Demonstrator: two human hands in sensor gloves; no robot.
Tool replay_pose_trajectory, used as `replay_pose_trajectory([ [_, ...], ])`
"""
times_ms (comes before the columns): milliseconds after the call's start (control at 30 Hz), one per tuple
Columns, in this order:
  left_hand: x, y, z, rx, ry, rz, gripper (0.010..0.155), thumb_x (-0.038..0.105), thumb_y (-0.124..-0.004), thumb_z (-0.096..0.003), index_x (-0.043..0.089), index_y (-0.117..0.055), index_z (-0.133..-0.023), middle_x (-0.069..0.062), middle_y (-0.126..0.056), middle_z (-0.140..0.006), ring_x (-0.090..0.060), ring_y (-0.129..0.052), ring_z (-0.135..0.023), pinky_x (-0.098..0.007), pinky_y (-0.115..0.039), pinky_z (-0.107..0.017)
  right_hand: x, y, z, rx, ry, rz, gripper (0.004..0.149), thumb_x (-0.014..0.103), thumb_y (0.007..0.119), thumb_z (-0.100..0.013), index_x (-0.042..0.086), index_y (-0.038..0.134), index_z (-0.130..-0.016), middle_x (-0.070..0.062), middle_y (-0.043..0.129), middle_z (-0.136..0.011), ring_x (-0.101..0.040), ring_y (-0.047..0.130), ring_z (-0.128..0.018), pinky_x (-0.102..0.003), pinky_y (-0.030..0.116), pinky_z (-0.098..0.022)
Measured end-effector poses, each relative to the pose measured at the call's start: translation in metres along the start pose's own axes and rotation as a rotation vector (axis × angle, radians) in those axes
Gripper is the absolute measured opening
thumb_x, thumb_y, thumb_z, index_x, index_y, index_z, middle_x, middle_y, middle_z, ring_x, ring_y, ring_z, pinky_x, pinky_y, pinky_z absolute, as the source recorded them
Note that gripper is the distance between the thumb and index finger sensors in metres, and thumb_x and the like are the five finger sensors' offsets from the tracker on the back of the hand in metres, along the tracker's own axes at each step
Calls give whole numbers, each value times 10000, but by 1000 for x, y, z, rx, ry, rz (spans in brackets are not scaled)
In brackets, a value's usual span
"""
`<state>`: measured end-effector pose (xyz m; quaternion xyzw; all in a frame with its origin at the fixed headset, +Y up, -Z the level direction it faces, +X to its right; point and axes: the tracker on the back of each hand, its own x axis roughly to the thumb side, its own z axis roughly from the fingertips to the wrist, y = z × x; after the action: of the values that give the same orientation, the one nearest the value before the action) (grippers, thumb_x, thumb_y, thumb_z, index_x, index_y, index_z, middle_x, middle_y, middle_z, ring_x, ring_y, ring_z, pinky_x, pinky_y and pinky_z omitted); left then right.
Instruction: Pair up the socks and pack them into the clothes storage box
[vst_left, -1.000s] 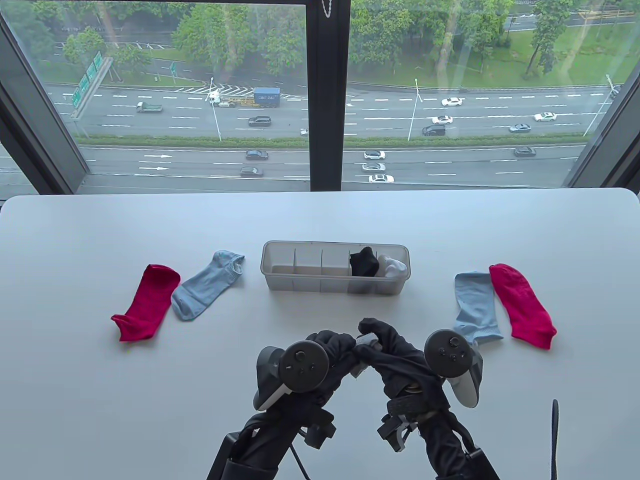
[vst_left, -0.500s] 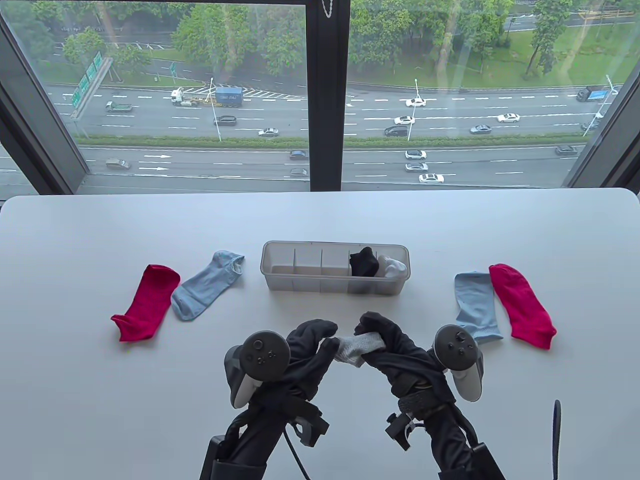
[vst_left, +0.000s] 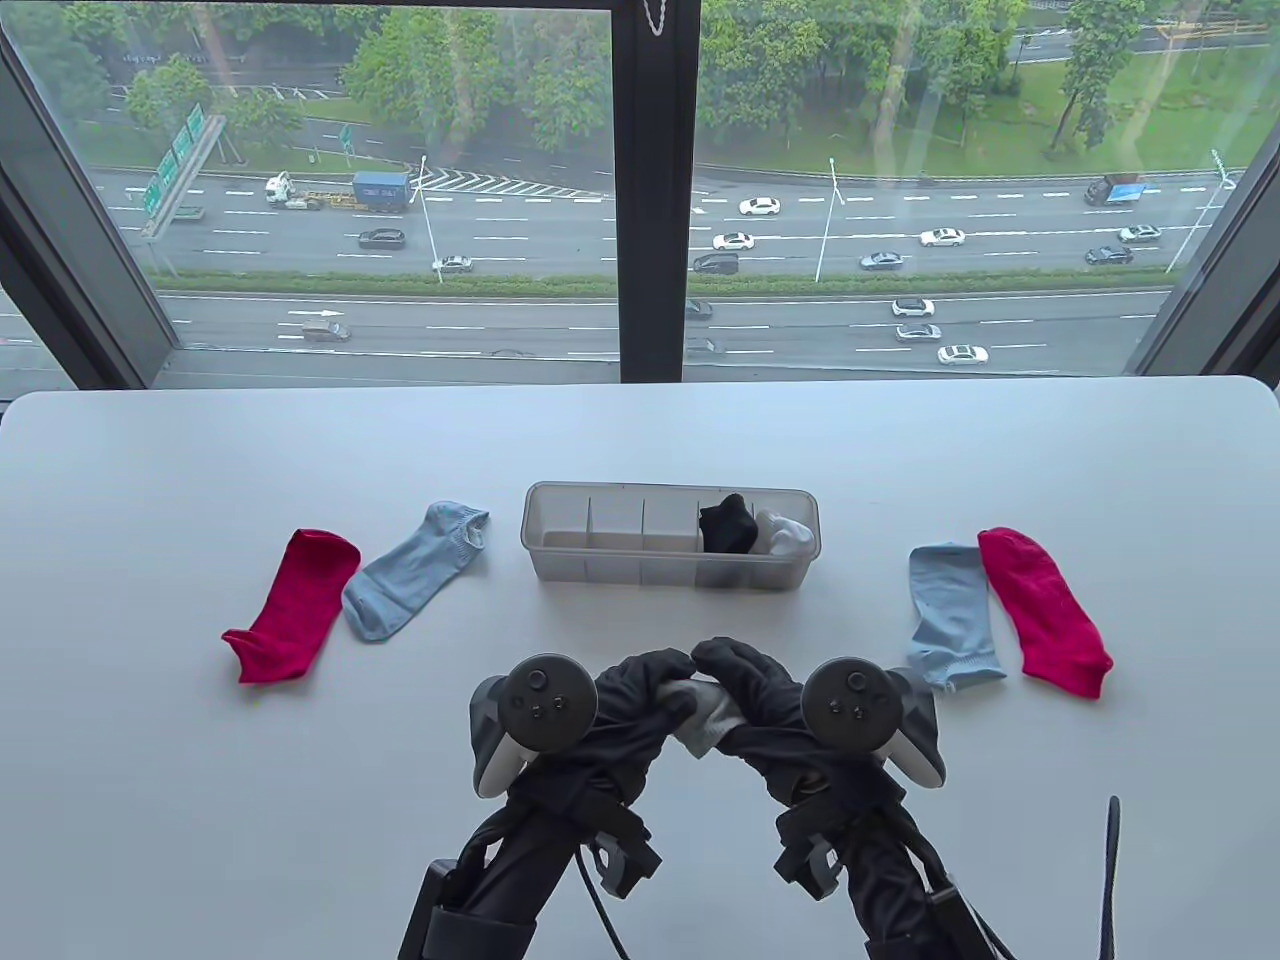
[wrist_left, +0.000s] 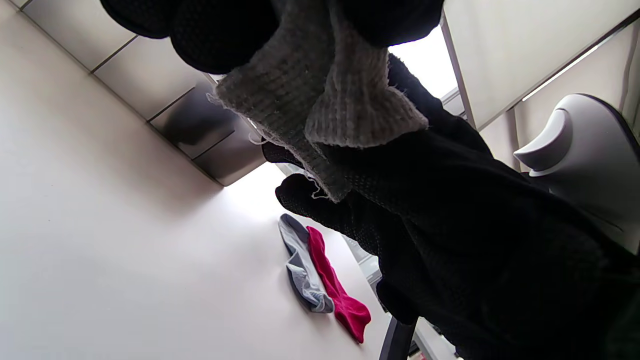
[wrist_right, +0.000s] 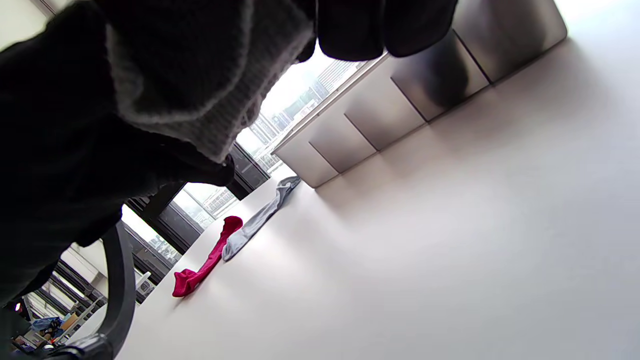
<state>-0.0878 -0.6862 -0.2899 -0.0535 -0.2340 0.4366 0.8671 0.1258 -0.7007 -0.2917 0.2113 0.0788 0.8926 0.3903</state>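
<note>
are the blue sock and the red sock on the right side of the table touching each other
Touching. In the table view the red sock lies right against the blue sock with no table showing between their long edges; the left wrist view also shows them pressed side by side.

- The table view looks down from above the near edge of the white surface (vst_left: 200, 800), facing a window (vst_left: 400, 200) with a road beyond; it takes in the whole width, and both hands enter from the bottom edge.
- The left wrist view sits low and very close under the left hand (wrist_left: 200, 30), tilted, looking across the surface toward its right side.
- The right wrist view sits equally low and close under the right hand (wrist_right: 380, 25), tilted, looking toward the left side.
- All three share the grey sock (vst_left: 705, 720) and the storage box (vst_left: 600, 570); each wrist view also catches one red-and-blue pair of socks that the table view shows.
</note>
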Motion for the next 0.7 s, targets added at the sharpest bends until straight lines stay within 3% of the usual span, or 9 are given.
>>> replay_pose_trajectory([
  [100,1,-1,0,3,3,-1,532,303,-704,-524,118,-575,-1006,-242,-731,-904,-421,-810,-715,-663,-612,-645,-6,3,1,16,7,-119,623,317,818,-526,209,549,-1078,-103,733,-1055,-326,819,-886,-511,684,-703],
  [133,3,-1,1,23,48,-38,585,305,-708,-530,131,-500,-1048,-234,-680,-976,-451,-765,-787,-674,-572,-666,-8,5,1,-4,44,-115,593,329,817,-527,203,588,-1060,-103,786,-999,-302,866,-821,-499,710,-675],
  [200,13,0,8,154,118,-163,667,251,-702,-536,207,-341,-1095,-202,-361,-1133,-461,-524,-990,-675,-466,-721,-11,7,0,-63,116,-56,570,371,806,-528,178,630,-1035,-100,849,-923,-262,917,-748,-472,751,-638],
  [267,27,4,13,249,54,-312,568,261,-741,-523,196,-504,-1035,-176,-519,-1053,-405,-661,-886,-607,-573,-675,-13,8,0,-82,135,-23,568,407,801,-538,151,646,-1021,-99,878,-878,-242,935,-722,-458,768,-625],
  [333,37,1,12,238,-13,-410,442,355,-794,-488,150,-784,-879,-167,-861,-823,-347,-936,-609,-558,-772,-484,-13,8,1,-91,132,-39,574,422,800,-539,137,649,-1013,-97,890,-856,-239,941,-718,-457,772,-621],
  [367,36,-7,8,120,-10,-408,496,430,-805,-465,134,-820,-863,-181,-892,-794,-357,-960,-582,-562,-790,-459,-12,8,2,-98,126,-65,573,426,801,-542,136,650,-1011,-94,891,-854,-237,941,-718,-453,773,-623],
  [433,30,-16,5,54,51,-409,641,496,-814,-429,115,-739,-939,-209,-824,-880,-387,-929,-690,-582,-775,-525,-14,8,2,-118,150,-23,578,419,810,-529,107,666,-994,-116,894,-835,-249,938,-710,-462,768,-621],
  [700,20,-17,-1,96,58,-381,384,271,-839,-467,129,-815,-823,-178,-874,-801,-367,-965,-648,-576,-799,-520,-20,11,1,-87,169,-67,557,406,777,-538,114,656,-996,-122,880,-861,-261,932,-740,-459,778,-621],
])
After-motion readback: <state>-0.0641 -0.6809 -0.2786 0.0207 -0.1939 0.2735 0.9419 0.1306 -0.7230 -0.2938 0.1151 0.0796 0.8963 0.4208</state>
